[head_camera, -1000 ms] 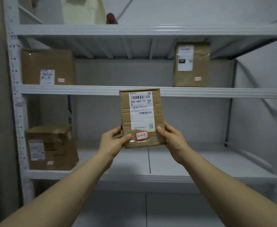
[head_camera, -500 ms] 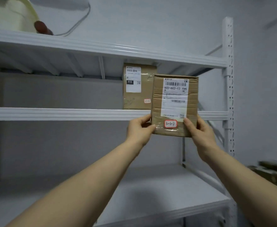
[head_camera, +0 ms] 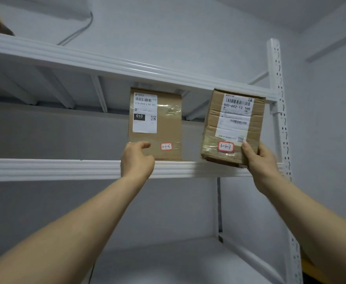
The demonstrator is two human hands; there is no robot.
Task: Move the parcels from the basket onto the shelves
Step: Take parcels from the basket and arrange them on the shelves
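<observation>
Shelving step: right hand (head_camera: 260, 160) grasps parcel 3-1-7 (head_camera: 232, 126) at the shelf (head_camera: 55, 169) edge. The left hand (head_camera: 137, 160), relaxed and empty, perhaps touches parcel 3-1-6 (head_camera: 167, 126). Next, I judge, push it in upright.

You have a single view, from the camera on your head. It faces forward and tilts up at the rack (head_camera: 278, 99), showing the upper shelf (head_camera: 127, 66) from beneath and the front edge of the middle shelf (head_camera: 45, 169) across mid-frame. It stands near: your outstretched left hand (head_camera: 137, 160) and your right hand (head_camera: 260, 158), holding the parcel (head_camera: 233, 128), reach that edge, forearms entering from the bottom corners
</observation>
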